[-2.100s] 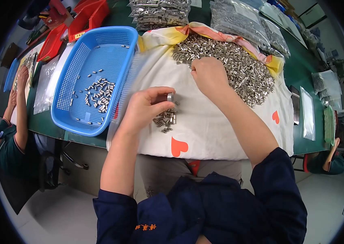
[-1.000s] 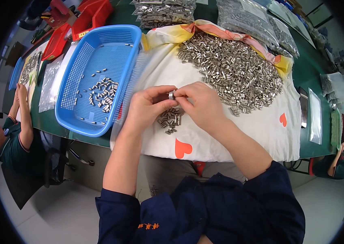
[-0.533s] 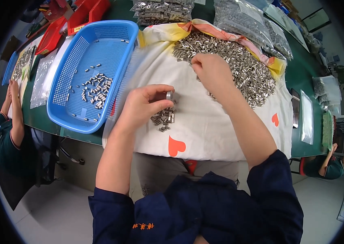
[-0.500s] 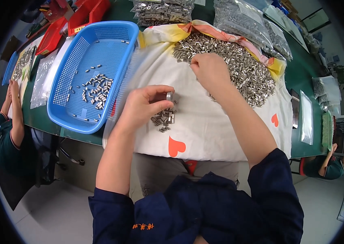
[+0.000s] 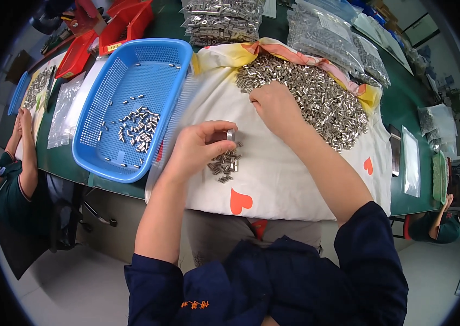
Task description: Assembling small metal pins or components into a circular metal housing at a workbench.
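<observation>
My left hand (image 5: 196, 148) grips a short round silver metal piece (image 5: 231, 135) between thumb and fingers, above a small heap of metal sleeves (image 5: 224, 167) on the white cloth. My right hand (image 5: 276, 106) is closed in a pinch at the left edge of a large pile of small silver cylindrical sleeves (image 5: 325, 103). What its fingertips hold, if anything, is too small to make out. To the left of my hands a blue perforated basket (image 5: 178, 100) has loose sleeves (image 5: 142, 127) scattered on its bottom.
The white cloth (image 5: 295, 185) with red hearts covers the green table (image 5: 398, 108). Clear bags of metal parts (image 5: 222, 22) lie at the back, with another bag (image 5: 325, 32) to their right. Red bins (image 5: 127, 27) stand far left. Other people (image 5: 10, 179) sit at both sides.
My right hand has moved slightly left and toward me, off the pile to its edge. My left hand still grips the round metal piece. The whole view has shifted a little.
</observation>
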{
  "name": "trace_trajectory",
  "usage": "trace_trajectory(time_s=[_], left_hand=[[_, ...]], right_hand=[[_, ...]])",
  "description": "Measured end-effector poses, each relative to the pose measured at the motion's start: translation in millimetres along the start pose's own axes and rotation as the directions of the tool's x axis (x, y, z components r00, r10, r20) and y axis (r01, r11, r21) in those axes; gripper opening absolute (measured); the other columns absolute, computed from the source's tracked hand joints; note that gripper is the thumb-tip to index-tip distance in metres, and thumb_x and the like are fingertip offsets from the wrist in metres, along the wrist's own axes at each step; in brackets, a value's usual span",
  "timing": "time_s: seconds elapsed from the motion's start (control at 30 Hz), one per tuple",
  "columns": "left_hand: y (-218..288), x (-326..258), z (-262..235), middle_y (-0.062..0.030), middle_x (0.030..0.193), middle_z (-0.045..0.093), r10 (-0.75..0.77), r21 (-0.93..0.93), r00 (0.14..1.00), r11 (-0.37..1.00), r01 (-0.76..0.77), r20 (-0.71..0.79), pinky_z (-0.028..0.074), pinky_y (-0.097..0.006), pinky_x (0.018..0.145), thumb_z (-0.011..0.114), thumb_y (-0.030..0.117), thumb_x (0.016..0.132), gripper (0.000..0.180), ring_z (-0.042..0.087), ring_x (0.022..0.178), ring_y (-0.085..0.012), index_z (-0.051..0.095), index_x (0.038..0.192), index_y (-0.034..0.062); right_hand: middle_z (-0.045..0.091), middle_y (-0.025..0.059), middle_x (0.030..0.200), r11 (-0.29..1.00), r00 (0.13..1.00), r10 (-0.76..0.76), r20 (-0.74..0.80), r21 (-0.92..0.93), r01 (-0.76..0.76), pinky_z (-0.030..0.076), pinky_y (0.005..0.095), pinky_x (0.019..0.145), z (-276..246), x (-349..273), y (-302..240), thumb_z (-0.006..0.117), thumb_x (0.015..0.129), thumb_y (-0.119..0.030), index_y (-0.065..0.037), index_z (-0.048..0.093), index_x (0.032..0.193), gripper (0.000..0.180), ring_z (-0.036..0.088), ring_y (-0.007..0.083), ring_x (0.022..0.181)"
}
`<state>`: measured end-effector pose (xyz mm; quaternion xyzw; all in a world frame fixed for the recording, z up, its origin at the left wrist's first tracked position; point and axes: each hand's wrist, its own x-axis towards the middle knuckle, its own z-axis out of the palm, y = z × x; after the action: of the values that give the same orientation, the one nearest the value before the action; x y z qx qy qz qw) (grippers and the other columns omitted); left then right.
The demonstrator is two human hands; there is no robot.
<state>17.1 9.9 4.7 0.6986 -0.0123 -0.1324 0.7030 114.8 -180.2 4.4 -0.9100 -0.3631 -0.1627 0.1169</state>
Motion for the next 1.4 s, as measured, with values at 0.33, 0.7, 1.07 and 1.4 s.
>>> trace_trajectory(time_s=[0.33,0.7,1.07,1.4], left_hand=[[-2.4,-0.3,-4.1,-0.0049,0.091,0.064,0.064,-0.132,0.997,0.989,-0.07,-0.051,0.049,-0.021,0.07,0.065,-0.003,0.075,0.034,0.06,0.081,-0.009,0.058,0.108,-0.0025],[-6.6,0.5,-5.1,-0.0068,0.093,0.063,0.027,-0.138,0.999,0.99,-0.032,-0.034,0.049,-0.022,0.072,0.065,-0.005,0.074,0.035,0.06,0.082,-0.0102,0.058,0.108,-0.0041],[-6.1,1.2,-2.7,-0.0056,0.09,0.065,0.072,-0.067,0.997,0.995,-0.073,-0.023,0.049,-0.021,0.069,0.066,-0.001,0.075,0.033,0.06,0.08,-0.0086,0.059,0.107,-0.0023],[4.9,-2.4,0.6,-0.0016,0.088,0.062,0.014,0.101,1.0,0.995,-0.015,0.01,0.047,-0.019,0.068,0.063,-0.007,0.075,0.032,0.057,0.079,-0.0058,0.059,0.106,-0.0019]], right_hand=[[0.062,0.0005,0.077,0.266,0.869,0.31,0.385,0.843,-0.468,0.045,0.0209,0.064,-23.0,-27.3,-56.5,0.06,0.077,-0.007,-0.001,0.062,0.084,0.009,0.055,0.006,0.069],[0.063,0.0033,0.074,0.335,0.873,0.37,0.318,0.831,-0.444,0.047,0.024,0.062,-17.7,-32.8,-63.5,0.063,0.074,-0.009,-0.002,0.062,0.081,0.01,0.059,0.01,0.066],[0.06,0.0087,0.076,0.513,0.929,0.312,0.198,0.788,-0.34,0.048,0.0301,0.061,-22.6,-36.6,-56.7,0.063,0.071,-0.008,-0.004,0.063,0.082,0.011,0.06,0.0226,0.068],[0.062,0.0101,0.079,0.955,0.979,0.205,-0.01,0.22,-0.198,0.045,0.0387,0.073,-19.2,2.0,-8.7,0.058,0.077,-0.013,-0.006,0.063,0.078,0.009,0.057,0.0279,0.08]])
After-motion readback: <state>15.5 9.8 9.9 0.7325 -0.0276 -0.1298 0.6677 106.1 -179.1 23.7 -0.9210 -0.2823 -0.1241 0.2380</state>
